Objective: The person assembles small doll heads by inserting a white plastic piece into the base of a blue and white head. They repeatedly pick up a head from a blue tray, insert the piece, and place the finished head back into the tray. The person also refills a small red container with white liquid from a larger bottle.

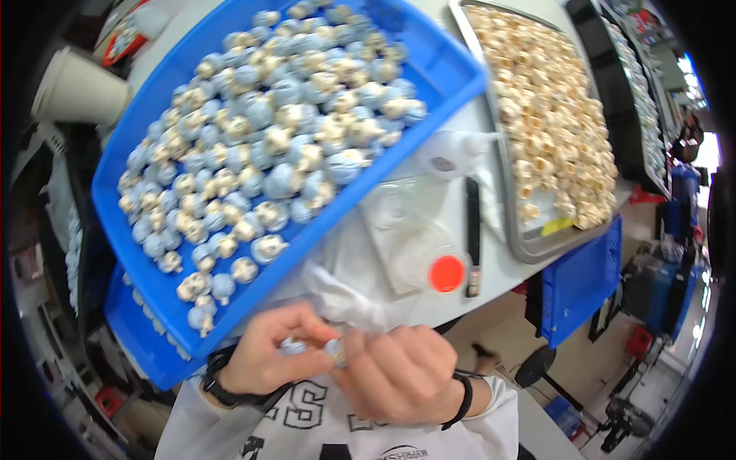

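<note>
Both hands meet over a small blue-and-cream piece [335, 351], at the near side of a loaded blue tray [452, 65].
The left hand [264, 356] pinches the piece between thumb and forefinger, with a second pale-blue piece [291, 346] in its curl; the right hand [402, 372] is curled against the other side, its fingertips hidden, so I cannot tell whether they clamp. A crumpled white cloth [345, 299] lies just beyond the fingers, and the tray's corner crowds the left hand. Farther right sit a red-topped container [445, 274], a white bottle [452, 153], a slim black tool [473, 230] and a metal tray [529, 251] of cream pieces.
</note>
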Tool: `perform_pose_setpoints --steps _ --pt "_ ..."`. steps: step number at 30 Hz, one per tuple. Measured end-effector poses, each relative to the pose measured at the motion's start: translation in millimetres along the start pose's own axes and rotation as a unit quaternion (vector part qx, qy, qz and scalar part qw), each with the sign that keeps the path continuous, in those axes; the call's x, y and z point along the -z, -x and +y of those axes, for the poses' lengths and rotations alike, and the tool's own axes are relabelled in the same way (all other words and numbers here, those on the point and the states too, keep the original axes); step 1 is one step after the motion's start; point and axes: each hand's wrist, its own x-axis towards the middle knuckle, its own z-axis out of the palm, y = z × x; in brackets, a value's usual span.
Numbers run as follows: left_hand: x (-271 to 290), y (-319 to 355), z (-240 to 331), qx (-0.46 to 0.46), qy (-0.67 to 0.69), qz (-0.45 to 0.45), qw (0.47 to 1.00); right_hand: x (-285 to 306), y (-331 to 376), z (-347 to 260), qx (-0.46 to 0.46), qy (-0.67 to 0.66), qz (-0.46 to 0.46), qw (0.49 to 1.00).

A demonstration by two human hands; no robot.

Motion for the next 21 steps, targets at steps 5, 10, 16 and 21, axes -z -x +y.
perform_pose_setpoints --steps 5,10,16,21 --pt "-2 -1 2 -0.102 -0.214 -0.036 0.971 24 -1 1 0.034 0.029 0.003 0.999" --pt "5 -9 -1 -0.142 -0.172 -0.107 0.969 29 0 -3 -0.001 0.033 0.054 0.998" --pt "5 -21 5 -0.221 -0.127 -0.210 0.944 66 9 20 -0.002 -0.064 0.051 0.997" --pt "5 10 -33 -0.303 0.287 -0.096 0.904 75 -3 84 -0.336 0.037 0.169 0.926"
